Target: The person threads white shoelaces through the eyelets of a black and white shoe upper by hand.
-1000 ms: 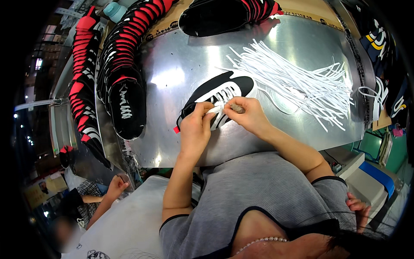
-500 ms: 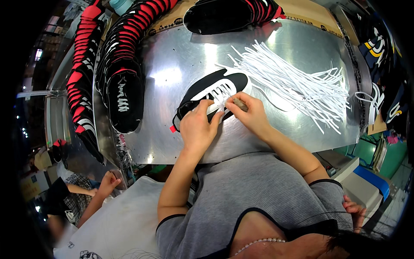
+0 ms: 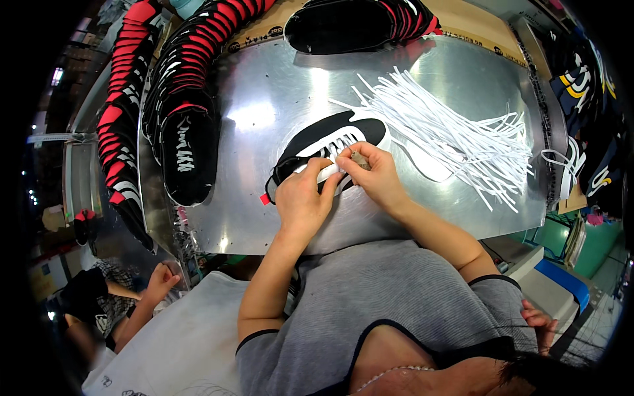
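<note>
A black shoe upper [image 3: 316, 135] with a white lacing panel and a small red tab lies slanted on the metal table before me. My left hand [image 3: 302, 201] grips its near side, thumb and forefinger pinching by the white panel. Close beside those fingertips, my right hand [image 3: 380, 178] is closed in a pinch over the lace rows. A small brown-grey piece [image 3: 360, 160] sticks out between its fingers; its kind is unclear. White lace [image 3: 342, 142] crosses the upper part of the panel. My fingers hide the lower rows.
A bundle of white shoelaces [image 3: 456, 138] spreads over the table's right side. Nested black-and-red shoe uppers [image 3: 190, 142] stand in rows at left, with another stack [image 3: 337, 28] at the far edge. Another person's hand [image 3: 160, 282] shows at lower left.
My right hand has shifted slightly left and turned, its fingertips now nearer my left hand. The shoe upper's toe end sits a little farther right. My left hand keeps its grip.
</note>
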Demonstrator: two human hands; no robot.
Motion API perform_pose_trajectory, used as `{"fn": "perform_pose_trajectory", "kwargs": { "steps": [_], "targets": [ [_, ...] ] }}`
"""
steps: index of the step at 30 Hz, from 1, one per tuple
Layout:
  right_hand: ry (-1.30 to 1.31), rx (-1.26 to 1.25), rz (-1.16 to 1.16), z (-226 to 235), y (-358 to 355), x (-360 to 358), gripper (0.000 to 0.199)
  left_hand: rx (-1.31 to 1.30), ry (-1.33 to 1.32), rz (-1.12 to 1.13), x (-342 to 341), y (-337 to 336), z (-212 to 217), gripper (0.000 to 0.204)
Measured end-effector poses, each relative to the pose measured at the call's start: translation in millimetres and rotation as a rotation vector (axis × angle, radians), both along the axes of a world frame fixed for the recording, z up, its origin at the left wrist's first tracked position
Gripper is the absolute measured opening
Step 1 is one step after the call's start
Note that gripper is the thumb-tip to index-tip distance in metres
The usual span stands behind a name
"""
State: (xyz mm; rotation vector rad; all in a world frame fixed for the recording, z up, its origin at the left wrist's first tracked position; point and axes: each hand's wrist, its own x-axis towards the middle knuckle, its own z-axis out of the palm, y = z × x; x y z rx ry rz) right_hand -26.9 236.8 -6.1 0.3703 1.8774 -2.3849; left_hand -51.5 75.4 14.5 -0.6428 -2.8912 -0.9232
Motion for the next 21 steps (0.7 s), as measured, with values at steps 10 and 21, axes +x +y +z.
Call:
{"fn": "perform_pose_trajectory", "kwargs": {
  "steps": [10,21],
  "targets": [
    [0.17,0.529,0.235,13,29,20,0.017,0.031,0.098,-0.026,-6,3,4,0.021],
    [0.185,0.786,0.201,2,2,1,0.014,0.1,0.047,-0.187,-7,3,3,0.022]
  ]
}}
